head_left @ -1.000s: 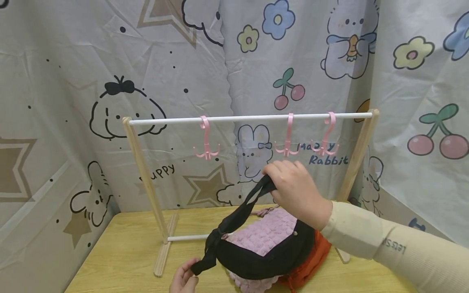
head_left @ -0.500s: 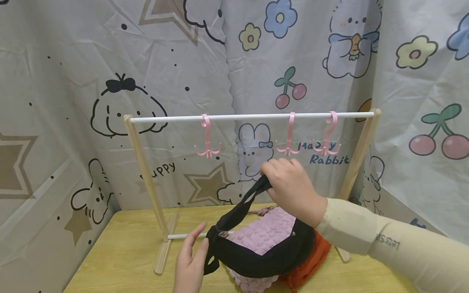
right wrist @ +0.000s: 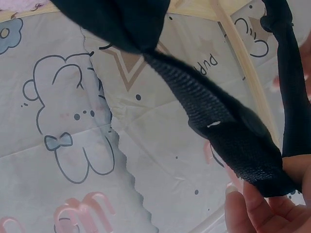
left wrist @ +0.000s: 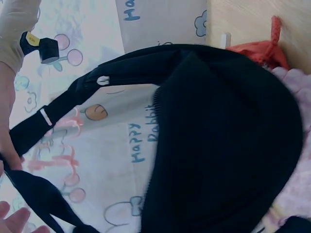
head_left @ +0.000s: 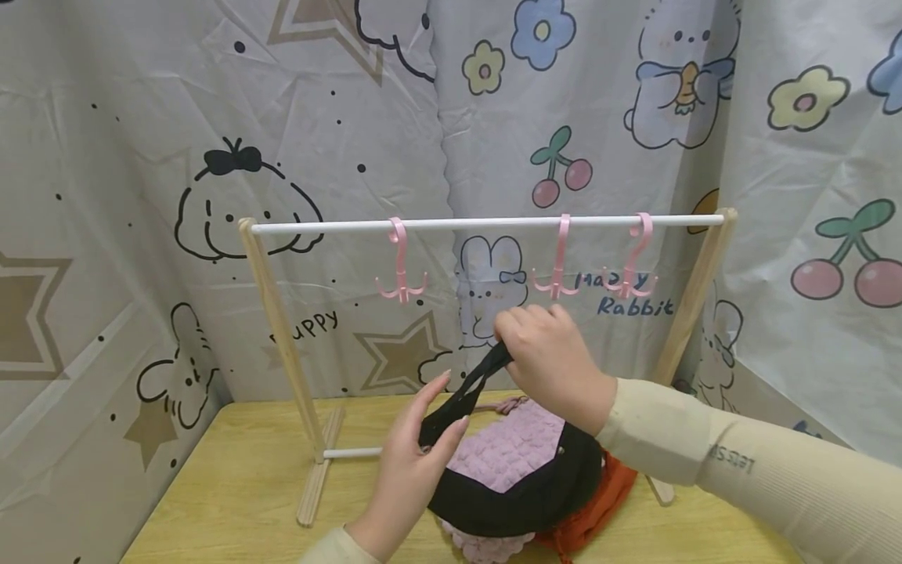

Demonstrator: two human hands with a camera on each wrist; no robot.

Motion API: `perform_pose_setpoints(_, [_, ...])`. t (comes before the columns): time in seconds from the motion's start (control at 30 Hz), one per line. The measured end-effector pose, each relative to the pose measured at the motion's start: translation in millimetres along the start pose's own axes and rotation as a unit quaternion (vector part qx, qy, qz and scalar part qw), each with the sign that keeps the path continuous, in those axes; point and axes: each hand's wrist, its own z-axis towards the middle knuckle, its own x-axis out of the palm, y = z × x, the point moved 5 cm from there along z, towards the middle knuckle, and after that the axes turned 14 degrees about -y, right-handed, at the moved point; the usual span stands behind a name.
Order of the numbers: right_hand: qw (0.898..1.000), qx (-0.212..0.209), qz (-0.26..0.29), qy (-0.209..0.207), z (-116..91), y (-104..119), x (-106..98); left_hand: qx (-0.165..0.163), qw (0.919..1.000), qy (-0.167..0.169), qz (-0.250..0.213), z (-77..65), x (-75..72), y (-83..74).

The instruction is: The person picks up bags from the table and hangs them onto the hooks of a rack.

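A black shoulder bag (head_left: 521,501) with a rounded body hangs tilted from its strap (head_left: 486,373) in the head view. High on that strap, my right hand (head_left: 553,356) grips it with curled fingers, also visible in the right wrist view at the lower right (right wrist: 267,208). My left hand (head_left: 416,458) is lower along the strap. Its thumb and fingers are spread, and the strap passes between them. The left wrist view shows the bag's broad dark body (left wrist: 223,136) and the strap looping to the right hand.
Behind the black bag lie a pink fluffy bag (head_left: 503,454) and an orange-red drawstring bag (head_left: 595,509) on the yellow wooden table (head_left: 232,478). A rack with a white rail (head_left: 479,225) stands behind, carrying pink hooks (head_left: 402,266). Printed curtains surround the table.
My left hand has released the lower end of the strap, spread its fingers and moved up and right along it. My right hand keeps its grip and has shifted slightly left.
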Motion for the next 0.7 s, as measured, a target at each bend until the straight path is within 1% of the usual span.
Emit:
perform_pose_setpoints(0.03, [1.0, 0.0, -0.002, 0.003, 0, 0, 1, 0.015, 0.9998, 0.005, 0.009, 3.3, 2.6, -2.4])
perform_pose_setpoints(0.13, [1.0, 0.002, -0.009, 0.016, 0, 1, 3, 0.04, 0.9982, 0.03, 0.034, 11.7, 9.3, -10.1])
perform_pose_setpoints(0.27, [1.0, 0.001, -0.014, 0.025, -1, 2, 5, 0.052, 0.9956, 0.061, 0.048, 18.5, 16.5, -18.3])
perform_pose_setpoints(0.33, [1.0, 0.0, -0.016, 0.026, -1, 3, 6, 0.05, 0.995, 0.069, 0.051, 20.7, 19.2, -20.7])
perform_pose_setpoints(0.43, [1.0, -0.004, -0.017, 0.026, 0, 4, 7, 0.045, 0.995, 0.074, 0.051, 23.9, 23.1, -22.2])
perform_pose_setpoints(0.5, [1.0, -0.007, -0.015, 0.026, 0, 5, 7, 0.048, 0.995, 0.072, 0.05, 26.5, 25.4, -22.6])
perform_pose_setpoints(0.6, [0.999, -0.004, -0.005, 0.033, 1, 6, 8, 0.072, 0.9943, 0.064, 0.047, 31.5, 28.1, -23.5])
perform_pose_setpoints(0.7, [0.998, 0.021, 0.031, 0.052, 0, 6, 9, 0.099, 0.9929, 0.053, 0.038, 37.8, 28.5, -24.2])
